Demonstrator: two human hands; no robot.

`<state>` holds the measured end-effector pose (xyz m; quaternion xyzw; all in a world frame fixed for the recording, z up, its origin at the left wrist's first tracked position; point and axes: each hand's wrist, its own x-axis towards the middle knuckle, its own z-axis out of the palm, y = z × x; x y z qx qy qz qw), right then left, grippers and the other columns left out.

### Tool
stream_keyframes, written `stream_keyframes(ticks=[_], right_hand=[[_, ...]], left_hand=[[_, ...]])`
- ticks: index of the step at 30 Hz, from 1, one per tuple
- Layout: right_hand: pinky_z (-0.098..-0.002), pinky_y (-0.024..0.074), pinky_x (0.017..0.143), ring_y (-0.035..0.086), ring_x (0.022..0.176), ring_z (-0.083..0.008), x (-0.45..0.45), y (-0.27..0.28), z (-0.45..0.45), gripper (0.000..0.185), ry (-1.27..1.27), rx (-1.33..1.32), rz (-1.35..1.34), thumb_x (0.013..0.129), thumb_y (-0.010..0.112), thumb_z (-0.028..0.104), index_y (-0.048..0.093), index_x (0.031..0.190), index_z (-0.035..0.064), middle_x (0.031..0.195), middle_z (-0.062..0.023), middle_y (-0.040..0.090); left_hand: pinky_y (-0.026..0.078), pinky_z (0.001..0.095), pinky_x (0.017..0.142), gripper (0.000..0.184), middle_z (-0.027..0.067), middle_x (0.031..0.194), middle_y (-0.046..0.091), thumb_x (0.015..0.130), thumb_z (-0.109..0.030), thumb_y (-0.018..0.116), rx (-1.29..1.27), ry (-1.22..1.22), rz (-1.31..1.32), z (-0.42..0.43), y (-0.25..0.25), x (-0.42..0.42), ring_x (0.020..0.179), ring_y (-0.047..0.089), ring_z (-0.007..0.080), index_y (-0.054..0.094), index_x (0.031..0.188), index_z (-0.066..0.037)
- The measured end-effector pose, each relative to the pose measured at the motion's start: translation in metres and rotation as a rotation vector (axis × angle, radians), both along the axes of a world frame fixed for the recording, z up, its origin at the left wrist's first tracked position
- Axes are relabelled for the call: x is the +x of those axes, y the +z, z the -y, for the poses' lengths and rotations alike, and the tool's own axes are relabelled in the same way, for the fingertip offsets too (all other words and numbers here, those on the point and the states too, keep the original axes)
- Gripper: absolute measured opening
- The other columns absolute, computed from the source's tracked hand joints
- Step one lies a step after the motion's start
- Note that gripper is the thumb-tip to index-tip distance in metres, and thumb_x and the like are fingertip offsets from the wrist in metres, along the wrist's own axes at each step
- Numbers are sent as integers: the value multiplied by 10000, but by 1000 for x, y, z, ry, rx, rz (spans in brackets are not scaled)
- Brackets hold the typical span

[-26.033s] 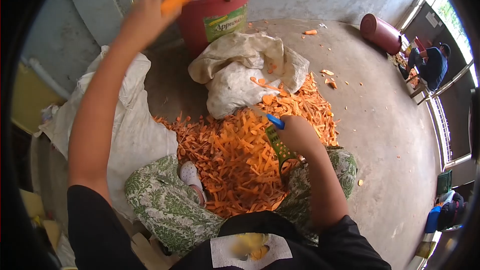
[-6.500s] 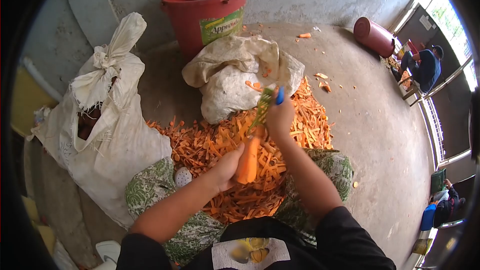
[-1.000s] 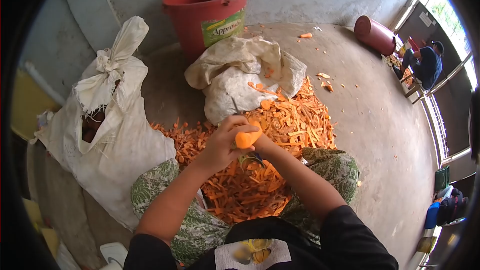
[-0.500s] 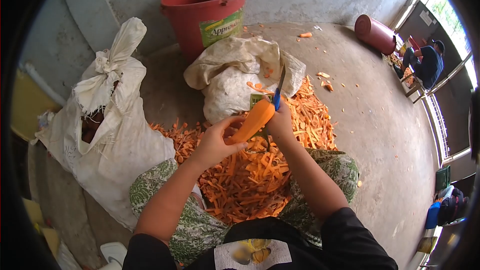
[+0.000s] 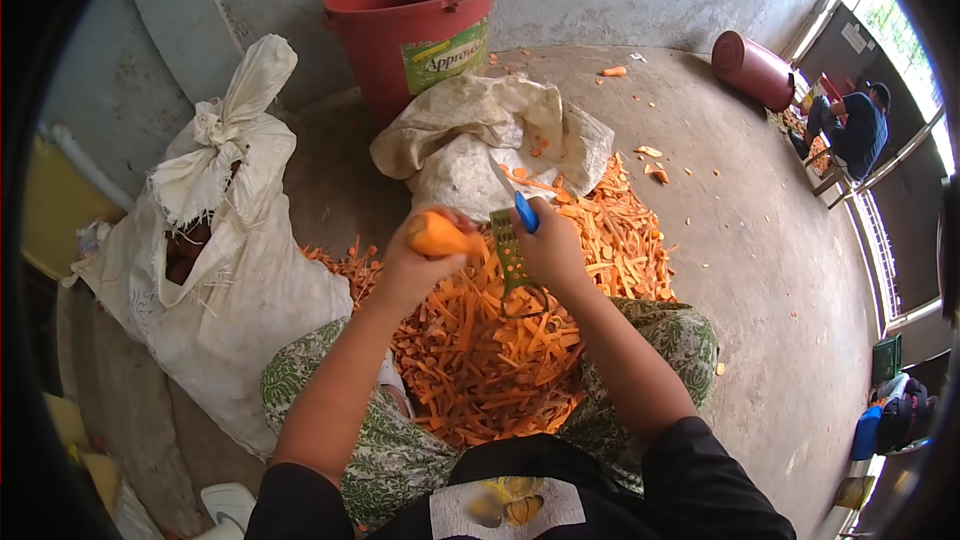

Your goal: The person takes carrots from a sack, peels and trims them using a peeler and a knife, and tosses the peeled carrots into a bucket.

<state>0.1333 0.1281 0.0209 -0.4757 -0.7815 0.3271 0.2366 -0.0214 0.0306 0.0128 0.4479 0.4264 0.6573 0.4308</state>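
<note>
A peeled orange carrot (image 5: 437, 234) is gripped in my left hand (image 5: 418, 265), its thick end toward me. In my right hand (image 5: 552, 248) are a knife with a blue handle (image 5: 525, 212), its blade pointing up and left, and a green peeler (image 5: 508, 245) with holes, which hangs down beside the fingers. The two hands are apart. Beneath them lies a large heap of orange peelings (image 5: 480, 370), spread between my knees and up against a crumpled white sack (image 5: 470, 160).
A red bucket (image 5: 385, 60) stands by the wall. On the left is a tied white sack (image 5: 240, 290) with a torn opening. At the right, a red barrel (image 5: 752, 70) lies on its side near a seated person (image 5: 860, 130). Carrot scraps dot the floor.
My left hand has drawn the carrot away from the right hand, to the left, and turned it. The knife now tilts up and left, and the peeler shows more fully.
</note>
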Motion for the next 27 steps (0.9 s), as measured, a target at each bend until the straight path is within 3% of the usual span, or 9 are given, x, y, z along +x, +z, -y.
stream_keyframes(ticks=[1,2,4,7,14,16,27], right_hand=[[-425,440,609,577,683,-356,2,0,-1,183,13,-33,63,803,552,209,561,864,37,690,-187,581],[-425,440,609,577,683,-356,4,1,-2,183,13,-33,63,803,552,209,561,864,37,690,-187,581],[-414,428,602,563,648,-344,8,5,-1,227,171,-16,307,831,527,257,560,858,34,670,-175,571],[-425,441,641,582,711,-349,8,11,10,230,180,-83,339,830,515,251,562,846,26,710,-190,588],[-438,440,663,576,716,-359,6,9,18,209,192,-54,356,813,517,208,549,819,1,712,-201,586],[-440,469,679,598,737,-349,5,13,19,191,227,-51,398,779,504,150,556,908,19,762,-183,610],[-431,478,655,605,724,-340,6,8,11,187,187,-10,462,774,508,144,544,889,1,754,-178,612]], left_hand=[[422,329,889,302,69,969,523,664,125,559,0,0,-1,0,5,-5,965,531,178,489,894,-58],[399,337,913,305,66,962,508,646,135,552,52,7,-127,1,8,-14,1001,510,187,477,866,-62],[348,352,948,326,61,947,462,617,136,559,143,9,-372,4,14,-26,1043,464,206,472,839,-88],[350,350,928,316,64,951,430,619,120,574,205,118,-586,12,25,-24,995,456,203,486,821,-107],[382,314,838,205,56,922,410,635,42,600,258,117,-654,17,29,-10,910,459,204,558,775,-101],[389,310,811,210,58,918,410,631,33,610,263,52,-686,19,31,-8,890,463,208,556,784,-101],[413,303,744,170,60,919,417,652,-44,639,301,44,-757,22,29,-4,840,477,203,566,797,-94]])
